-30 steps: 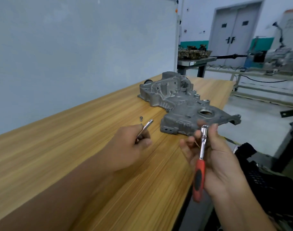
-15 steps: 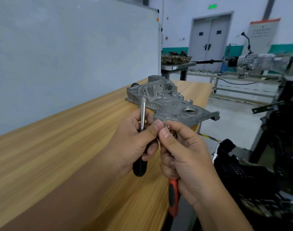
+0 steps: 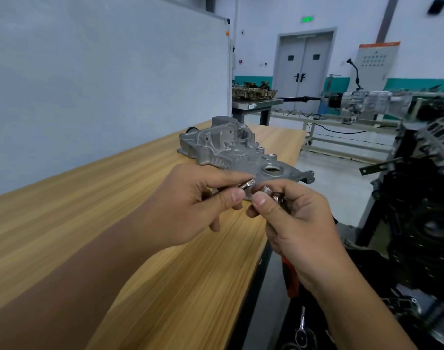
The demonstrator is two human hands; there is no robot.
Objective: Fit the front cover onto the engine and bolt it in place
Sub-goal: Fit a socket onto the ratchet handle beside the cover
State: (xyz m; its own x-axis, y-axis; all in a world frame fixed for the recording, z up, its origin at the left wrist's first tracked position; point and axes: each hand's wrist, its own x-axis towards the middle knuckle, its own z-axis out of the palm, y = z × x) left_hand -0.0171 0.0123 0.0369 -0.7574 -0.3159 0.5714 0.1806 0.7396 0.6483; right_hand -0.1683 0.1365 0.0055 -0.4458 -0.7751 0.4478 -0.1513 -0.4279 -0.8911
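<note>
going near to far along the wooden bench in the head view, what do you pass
left hand pinching a small metal extension piece → cast aluminium front cover lying on the wooden bench → grey metal table carrying an engine part → grey double door in the far wall

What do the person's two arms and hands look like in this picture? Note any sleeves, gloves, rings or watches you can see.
Both the left hand and the right hand are bare: no gloves, rings or watch show. Both forearms are uncovered as far as the frame shows, with no sleeve in view. Fingernails are short.
</note>
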